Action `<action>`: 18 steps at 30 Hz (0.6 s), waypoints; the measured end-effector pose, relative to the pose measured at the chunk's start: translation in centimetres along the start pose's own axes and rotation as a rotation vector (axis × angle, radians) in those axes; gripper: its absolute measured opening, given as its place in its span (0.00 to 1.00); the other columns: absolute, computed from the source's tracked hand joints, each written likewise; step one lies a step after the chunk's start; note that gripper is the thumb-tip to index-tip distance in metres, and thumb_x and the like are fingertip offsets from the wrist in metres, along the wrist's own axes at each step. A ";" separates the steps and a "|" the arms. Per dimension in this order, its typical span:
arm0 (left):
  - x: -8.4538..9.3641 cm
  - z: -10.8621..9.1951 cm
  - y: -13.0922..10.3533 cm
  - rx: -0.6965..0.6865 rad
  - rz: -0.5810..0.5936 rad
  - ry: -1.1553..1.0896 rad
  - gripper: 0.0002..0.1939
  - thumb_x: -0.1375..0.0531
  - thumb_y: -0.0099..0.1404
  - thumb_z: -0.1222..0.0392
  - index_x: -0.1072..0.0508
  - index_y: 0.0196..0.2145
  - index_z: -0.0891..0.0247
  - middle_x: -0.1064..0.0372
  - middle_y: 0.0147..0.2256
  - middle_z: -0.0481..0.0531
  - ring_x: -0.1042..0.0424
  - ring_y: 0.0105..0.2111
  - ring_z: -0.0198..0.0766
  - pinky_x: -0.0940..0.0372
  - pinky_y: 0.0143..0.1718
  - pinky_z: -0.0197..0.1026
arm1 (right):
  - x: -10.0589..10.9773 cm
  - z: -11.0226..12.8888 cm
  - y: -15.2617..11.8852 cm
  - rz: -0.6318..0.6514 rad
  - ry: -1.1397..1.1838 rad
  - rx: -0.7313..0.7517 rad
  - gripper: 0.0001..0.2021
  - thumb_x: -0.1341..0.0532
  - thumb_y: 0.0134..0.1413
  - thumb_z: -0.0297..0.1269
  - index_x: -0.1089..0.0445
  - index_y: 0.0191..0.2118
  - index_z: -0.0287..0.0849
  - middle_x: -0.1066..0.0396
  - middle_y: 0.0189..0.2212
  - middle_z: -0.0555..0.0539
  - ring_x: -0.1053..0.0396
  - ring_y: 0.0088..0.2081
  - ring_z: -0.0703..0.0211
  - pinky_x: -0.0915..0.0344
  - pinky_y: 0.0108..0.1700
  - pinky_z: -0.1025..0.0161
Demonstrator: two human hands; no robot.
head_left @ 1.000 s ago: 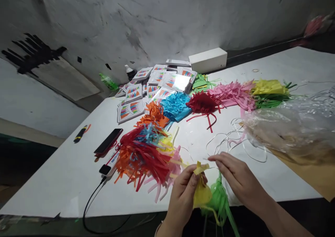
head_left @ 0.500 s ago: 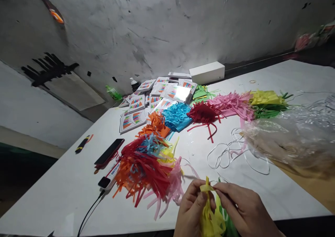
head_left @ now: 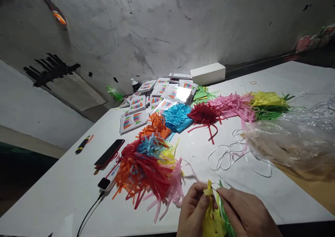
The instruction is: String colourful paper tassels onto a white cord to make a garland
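Left hand is clasping yellow tassel by its neck — long axis standing near-upright (lower end running out of view); right hand is pinching white cord just right of the tassel's top.

Phone is on the left side of the worktop, cabled gadget right in front of it. Tassel pile sits to their right, packets heaped behind, box at the back just right of those. Loose string is mid-right, plastic bag further right. Left hand and right hand up front, tassel between them.
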State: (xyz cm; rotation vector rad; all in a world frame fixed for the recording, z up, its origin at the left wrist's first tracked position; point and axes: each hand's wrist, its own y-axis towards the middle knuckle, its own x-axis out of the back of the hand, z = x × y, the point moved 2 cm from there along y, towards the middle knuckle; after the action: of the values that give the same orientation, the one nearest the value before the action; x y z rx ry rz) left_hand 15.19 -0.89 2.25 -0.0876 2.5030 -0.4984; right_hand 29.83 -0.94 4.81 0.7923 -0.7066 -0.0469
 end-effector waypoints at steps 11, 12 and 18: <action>-0.6 -0.4 -0.3 -0.061 -0.102 0.069 0.17 0.23 0.42 0.47 0.19 0.27 0.58 0.25 0.19 0.48 0.33 0.20 0.32 0.39 0.25 0.34 | 0.3 -0.3 -0.4 -0.039 0.056 -0.077 0.09 0.46 0.65 0.32 0.31 0.45 0.48 0.20 0.27 0.52 0.20 0.27 0.58 0.23 0.28 0.67; -0.5 -0.4 -0.3 -0.089 -0.128 0.105 0.17 0.23 0.42 0.47 0.18 0.27 0.58 0.24 0.20 0.49 0.31 0.20 0.34 0.38 0.25 0.34 | 0.3 -0.4 -0.4 -0.059 0.053 -0.092 0.08 0.45 0.65 0.33 0.30 0.44 0.48 0.19 0.28 0.52 0.19 0.28 0.59 0.23 0.28 0.68; 0.2 -0.7 -0.2 -0.402 -0.260 0.274 0.12 0.24 0.43 0.49 0.17 0.24 0.55 0.20 0.29 0.51 0.23 0.34 0.43 0.29 0.38 0.39 | 0.5 -0.3 -0.6 -0.025 0.105 -0.142 0.08 0.44 0.63 0.34 0.29 0.44 0.51 0.19 0.29 0.54 0.19 0.29 0.59 0.22 0.30 0.69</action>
State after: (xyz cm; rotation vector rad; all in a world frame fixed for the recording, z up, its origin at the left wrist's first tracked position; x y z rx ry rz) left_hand 14.62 -0.90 2.82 -0.5383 2.8455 -0.1023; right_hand 30.50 -1.30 4.55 0.6623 -0.5873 -0.0769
